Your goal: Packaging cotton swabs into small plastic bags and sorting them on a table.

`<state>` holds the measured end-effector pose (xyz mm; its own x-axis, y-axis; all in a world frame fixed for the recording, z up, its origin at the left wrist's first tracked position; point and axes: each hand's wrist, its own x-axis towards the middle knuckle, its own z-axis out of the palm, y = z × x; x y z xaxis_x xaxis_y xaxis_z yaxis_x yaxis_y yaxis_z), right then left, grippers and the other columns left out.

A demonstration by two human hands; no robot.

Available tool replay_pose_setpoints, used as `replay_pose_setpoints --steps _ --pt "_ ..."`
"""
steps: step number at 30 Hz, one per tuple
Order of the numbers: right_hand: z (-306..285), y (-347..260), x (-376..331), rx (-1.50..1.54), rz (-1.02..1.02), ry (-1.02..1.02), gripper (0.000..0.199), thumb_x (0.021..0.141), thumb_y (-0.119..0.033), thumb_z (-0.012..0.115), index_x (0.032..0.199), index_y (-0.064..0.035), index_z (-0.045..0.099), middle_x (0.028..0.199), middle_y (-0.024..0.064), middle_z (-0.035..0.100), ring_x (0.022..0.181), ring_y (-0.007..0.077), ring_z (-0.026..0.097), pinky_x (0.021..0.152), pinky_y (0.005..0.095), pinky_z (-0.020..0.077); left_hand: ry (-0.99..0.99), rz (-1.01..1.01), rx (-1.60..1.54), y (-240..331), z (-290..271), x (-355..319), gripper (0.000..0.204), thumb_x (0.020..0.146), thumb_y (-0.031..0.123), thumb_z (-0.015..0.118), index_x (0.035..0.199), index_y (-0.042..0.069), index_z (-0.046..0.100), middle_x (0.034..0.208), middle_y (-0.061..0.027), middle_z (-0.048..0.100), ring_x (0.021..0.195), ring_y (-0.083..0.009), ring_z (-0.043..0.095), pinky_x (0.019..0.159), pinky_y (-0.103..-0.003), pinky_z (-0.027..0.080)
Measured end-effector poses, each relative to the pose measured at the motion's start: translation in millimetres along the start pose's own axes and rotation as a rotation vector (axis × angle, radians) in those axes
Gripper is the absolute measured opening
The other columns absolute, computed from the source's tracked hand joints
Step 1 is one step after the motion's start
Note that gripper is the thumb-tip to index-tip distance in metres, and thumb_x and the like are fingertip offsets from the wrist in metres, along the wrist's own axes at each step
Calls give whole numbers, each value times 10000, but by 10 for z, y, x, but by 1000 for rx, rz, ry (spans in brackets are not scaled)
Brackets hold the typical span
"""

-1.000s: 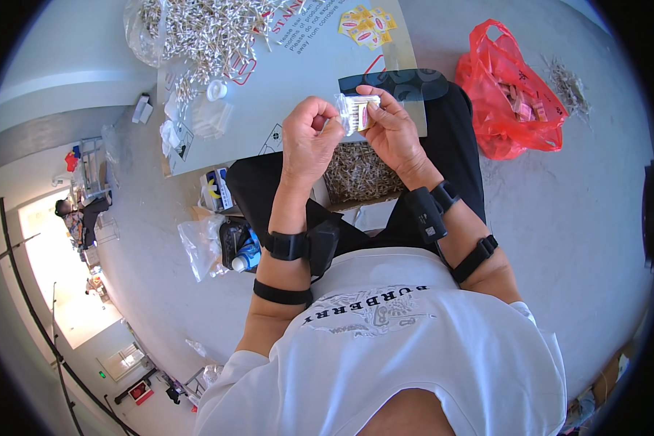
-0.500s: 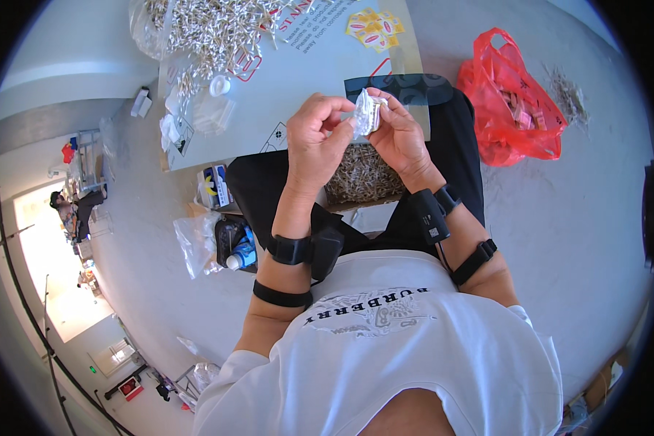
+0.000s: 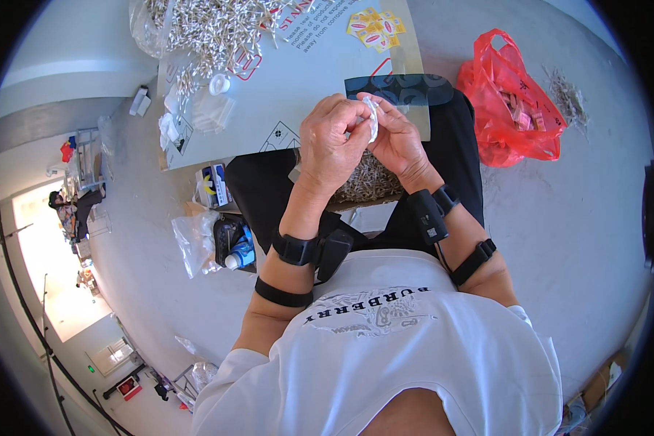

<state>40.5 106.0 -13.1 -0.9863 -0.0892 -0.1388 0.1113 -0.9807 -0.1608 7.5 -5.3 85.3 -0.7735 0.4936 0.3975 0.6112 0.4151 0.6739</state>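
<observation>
Both hands meet above my lap at the near edge of the board. Pinched between them is a small clear plastic bag [image 3: 373, 120], seen nearly edge-on, so what it holds is mostly hidden. My left hand [image 3: 330, 138] has thumb and fingertips closed on one side of it. On the other side, my right hand [image 3: 401, 144] grips it with bent fingers and thumb. Below the hands, between my thighs, a box of cotton swabs [image 3: 370, 182] is partly covered by my wrists. A large heap of cotton swabs [image 3: 211, 36] lies at the board's far left.
The grey board [image 3: 298, 94] carries yellow packets [image 3: 375, 29], a white round lid [image 3: 219, 84] and clear plastic bags [image 3: 212, 112]. A red plastic bag [image 3: 512, 102] holding pink packs stands on the floor at right. A blue-labelled bottle [image 3: 241, 254] stands low at left.
My left hand has moved right and closer to my right hand. The small bag has turned from showing its face to nearly edge-on.
</observation>
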Motion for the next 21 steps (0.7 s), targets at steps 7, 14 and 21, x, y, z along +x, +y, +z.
replay_pose_setpoints --steps 7,14,21 --pt "-36 9 8 44 9 -30 312 939 -107 448 1229 9 455 1135 131 555 1029 219 570 916 369 469 86 11 -89 62 18 -9 136 693 -60 666 781 19 597 618 -8 420 524 -89 392 477 -235 345" --pt "-36 16 2 54 -15 -25 311 943 -111 443 1231 4 458 1134 132 561 1026 224 575 919 379 470 77 -15 -91 95 -7 3 126 705 -60 659 779 19 594 626 -2 424 547 -81 388 493 -229 342" --pt "-44 11 -1 25 -32 -5 303 963 -120 404 1236 -6 468 1165 125 558 1047 220 572 908 385 476 127 -59 -129 191 -95 72 132 719 -51 658 785 19 566 648 -28 479 535 -100 466 494 -229 391"
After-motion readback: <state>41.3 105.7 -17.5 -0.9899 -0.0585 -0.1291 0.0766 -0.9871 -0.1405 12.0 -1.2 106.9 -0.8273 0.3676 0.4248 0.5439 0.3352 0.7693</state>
